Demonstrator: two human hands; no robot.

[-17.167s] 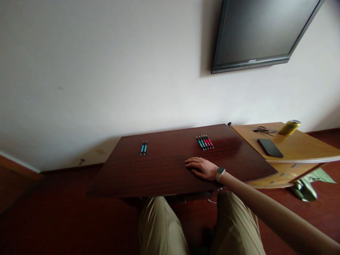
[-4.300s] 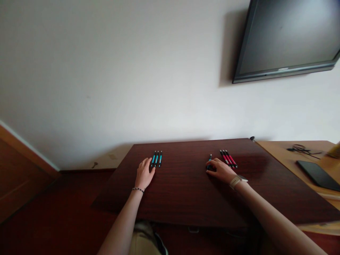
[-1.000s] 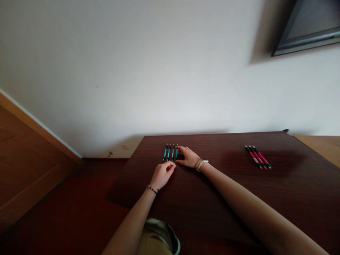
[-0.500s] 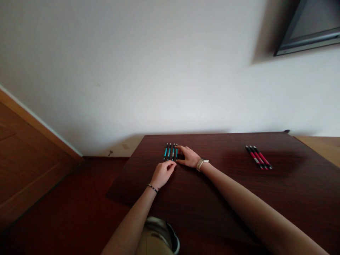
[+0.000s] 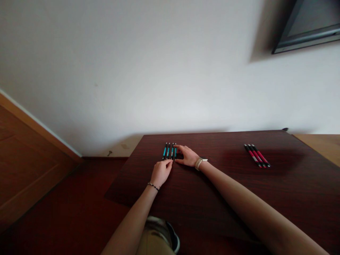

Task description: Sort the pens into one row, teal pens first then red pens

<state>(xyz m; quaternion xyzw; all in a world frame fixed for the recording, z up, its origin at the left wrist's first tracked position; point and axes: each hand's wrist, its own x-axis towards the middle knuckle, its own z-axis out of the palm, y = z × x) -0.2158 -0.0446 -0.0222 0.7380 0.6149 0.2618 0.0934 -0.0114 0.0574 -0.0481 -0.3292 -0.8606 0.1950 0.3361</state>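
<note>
Several black pens with light-blue grips (image 5: 168, 151) lie side by side on the dark wooden table (image 5: 212, 191), pointing away from me. My left hand (image 5: 162, 170) is at their near ends, thumb and forefinger pinched at the bottom tip of the rightmost blue pen (image 5: 175, 154). To the right of that pen, my right hand (image 5: 188, 156) rests with thumb and fingers spread in a curve, the fingertips touching its side. Part of this pen is hidden by the fingers.
Three black-and-pink pens (image 5: 257, 156) lie together, slanted, on the table's right part. The white wall (image 5: 170, 71) rises behind the table, with a dark screen (image 5: 310, 28) at upper right. A wooden door (image 5: 23, 166) stands at left.
My left fingertips have shifted slightly left and up, against the pens' near ends. The right hand stays beside the rightmost blue pen. The whole view has shifted a little.
</note>
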